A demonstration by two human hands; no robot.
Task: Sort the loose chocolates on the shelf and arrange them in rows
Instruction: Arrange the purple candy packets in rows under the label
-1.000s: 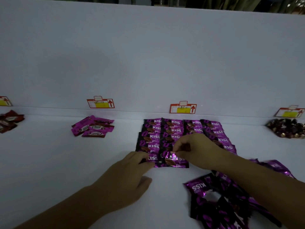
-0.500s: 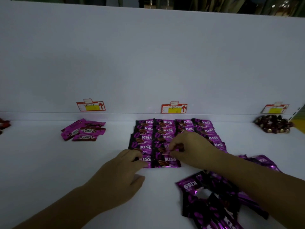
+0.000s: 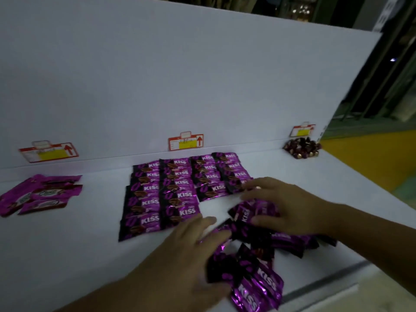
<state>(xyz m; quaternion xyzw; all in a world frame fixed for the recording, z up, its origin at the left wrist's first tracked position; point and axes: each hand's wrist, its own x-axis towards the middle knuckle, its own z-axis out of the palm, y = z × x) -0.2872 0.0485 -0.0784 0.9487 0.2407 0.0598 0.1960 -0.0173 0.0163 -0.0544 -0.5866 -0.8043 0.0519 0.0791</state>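
Purple KISS chocolate packets lie in neat rows on the white shelf, below the middle price tag. A loose heap of the same KISS packets sprawls at the front right. My left hand lies flat with straight fingers, its fingertips touching the heap's left side. My right hand is spread over the heap's far end, thumb and fingers resting on a packet. Whether it grips that packet is unclear.
A small pile of pink Choco packets lies at the left. Dark round foil chocolates sit at the far right by the shelf end. Price tags line the white back wall. The shelf's front edge runs at the lower right.
Both hands left the front of the arranged rows and moved right and nearer, onto the loose heap. The camera turned right.
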